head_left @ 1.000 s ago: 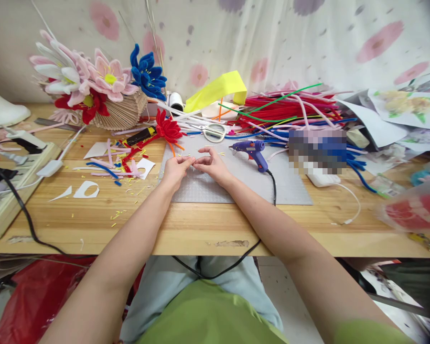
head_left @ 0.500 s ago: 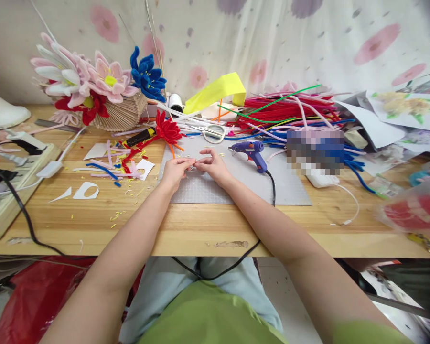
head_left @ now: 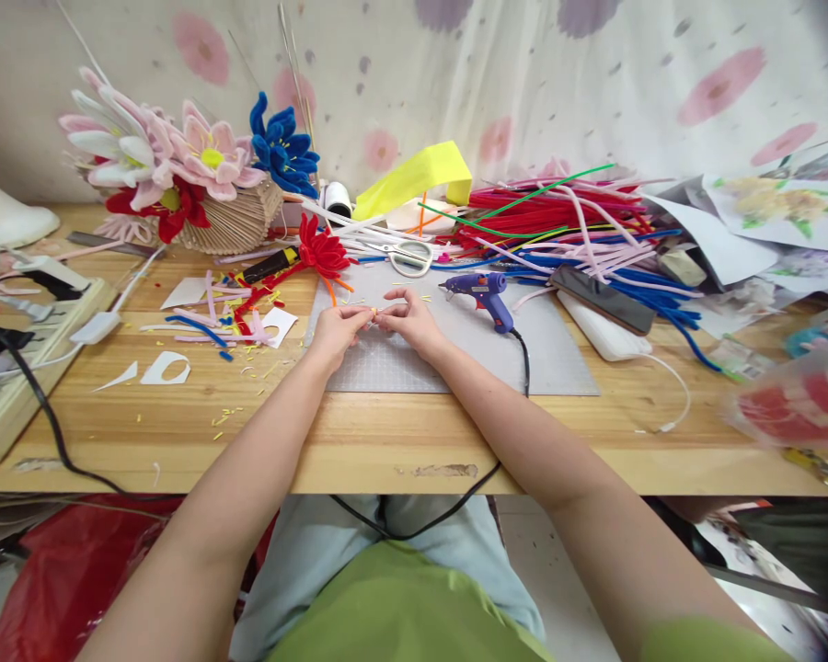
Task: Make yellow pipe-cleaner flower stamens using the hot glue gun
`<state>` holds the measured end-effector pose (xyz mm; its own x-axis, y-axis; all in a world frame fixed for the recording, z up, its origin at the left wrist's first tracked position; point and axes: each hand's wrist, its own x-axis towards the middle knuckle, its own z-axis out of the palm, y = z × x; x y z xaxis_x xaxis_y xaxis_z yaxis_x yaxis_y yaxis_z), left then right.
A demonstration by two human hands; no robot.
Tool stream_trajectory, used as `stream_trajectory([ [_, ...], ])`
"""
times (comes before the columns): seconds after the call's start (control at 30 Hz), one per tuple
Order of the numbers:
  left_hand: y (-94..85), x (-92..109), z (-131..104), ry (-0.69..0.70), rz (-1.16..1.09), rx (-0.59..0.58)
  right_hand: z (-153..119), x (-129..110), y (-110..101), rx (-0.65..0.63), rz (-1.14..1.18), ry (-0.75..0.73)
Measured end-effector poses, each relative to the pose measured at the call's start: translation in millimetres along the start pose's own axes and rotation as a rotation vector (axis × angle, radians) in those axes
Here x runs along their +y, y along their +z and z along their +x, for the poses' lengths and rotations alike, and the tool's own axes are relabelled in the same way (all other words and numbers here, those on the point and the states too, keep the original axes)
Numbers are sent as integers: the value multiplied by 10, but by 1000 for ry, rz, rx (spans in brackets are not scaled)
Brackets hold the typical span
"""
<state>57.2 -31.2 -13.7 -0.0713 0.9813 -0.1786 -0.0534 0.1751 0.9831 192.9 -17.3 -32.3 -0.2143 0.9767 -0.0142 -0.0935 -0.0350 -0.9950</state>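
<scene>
Over the grey cutting mat (head_left: 558,363), my left hand (head_left: 338,333) and my right hand (head_left: 414,324) meet fingertip to fingertip. Both are closed in a pinch around something tiny; a speck of yellow shows between the fingertips, but its kind is too small to make out. Just behind my left hand lies a red pipe-cleaner flower (head_left: 321,250) with orange pieces under it. A blue hot glue gun (head_left: 484,294) rests on the mat to the right of my right hand. Scissors with white handles (head_left: 414,258) lie behind the hands.
Pipe-cleaner offcuts (head_left: 203,326) and paper scraps (head_left: 166,367) litter the left side. Finished flowers (head_left: 211,156) stand at back left, beyond a power strip (head_left: 48,368). Bundled pipe cleaners (head_left: 552,216) and a phone (head_left: 603,299) lie right. The glue gun's black cord (head_left: 526,368) passes under my right forearm.
Both hands stay almost in place, still pinched together. A yellow speck now shows more clearly between the fingertips. Nothing else has visibly moved.
</scene>
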Motion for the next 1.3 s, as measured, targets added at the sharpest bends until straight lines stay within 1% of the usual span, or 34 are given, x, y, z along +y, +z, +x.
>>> stream_trajectory([
  [0.1,7,0,7,-8,3,45,-6,-29,-19,-26,-7,-3],
  [0.17,12,9,8,-19,-15,72,-33,-125,-93,-54,-47,-23],
  [0.23,13,15,11,-19,-42,86,-89,-295,-238,-109,-162,-59],
  [0.27,13,16,14,-17,-52,88,-128,-400,-337,-163,-266,-80],
  [0.3,12,14,17,-16,-58,89,-175,-510,-451,-247,-383,-75],
  [0.33,10,11,21,-19,-60,91,-225,-617,-578,-336,-492,-34],
  [0.37,8,7,25,-25,-58,93,-278,-714,-715,-414,-586,37],
  [0.4,6,3,29,-31,-55,94,-330,-795,-859,-486,-674,127],
  [0.43,5,-2,32,-38,-51,95,-377,-856,-1007,-526,-756,223],
  [0.47,4,-6,34,-43,-47,96,-416,-895,-1156,-514,-829,308],
  [0.53,5,-13,40,-48,-35,101,-464,-909,-1437,-401,-983,419],
  [0.57,7,-17,43,-47,-27,102,-471,-889,-1557,-322,-1058,418],
  [0.6,8,-21,47,-46,-18,103,-466,-855,-1654,-213,-1127,384],
  [0.67,9,-30,56,-40,-3,103,-432,-754,-1763,47,-1190,233],
  [0.7,8,-34,62,-37,1,102,-405,-693,-1770,133,-1166,152],
  [0.73,7,-37,66,-36,3,101,-376,-631,-1750,168,-1115,81],
  [0.8,3,-39,72,-39,8,98,-321,-513,-1654,145,-998,-5],
  [0.83,0,-38,73,-41,12,96,-299,-465,-1593,149,-959,-10],
  [0.87,-2,-37,71,-44,19,92,-284,-428,-1532,185,-932,-1],
  [0.93,-7,-35,66,-44,39,77,-277,-390,-1419,302,-873,27],
  [1.0,-10,-35,60,-42,59,61,-297,-395,-1313,385,-735,9],
  [1.03,-11,-37,57,-43,68,54,-313,-406,-1258,386,-632,-23],
  [1.1,-12,-41,56,-48,84,51,-345,-426,-1135,318,-419,-95],
  [1.17,-12,-46,59,-52,98,51,-365,-423,-1005,181,-316,-100],
  [1.23,-13,-52,64,-48,108,50,-366,-392,-890,53,-339,-45],
  [1.3,-14,-55,68,-41,117,44,-354,-346,-810,-25,-405,2],
])
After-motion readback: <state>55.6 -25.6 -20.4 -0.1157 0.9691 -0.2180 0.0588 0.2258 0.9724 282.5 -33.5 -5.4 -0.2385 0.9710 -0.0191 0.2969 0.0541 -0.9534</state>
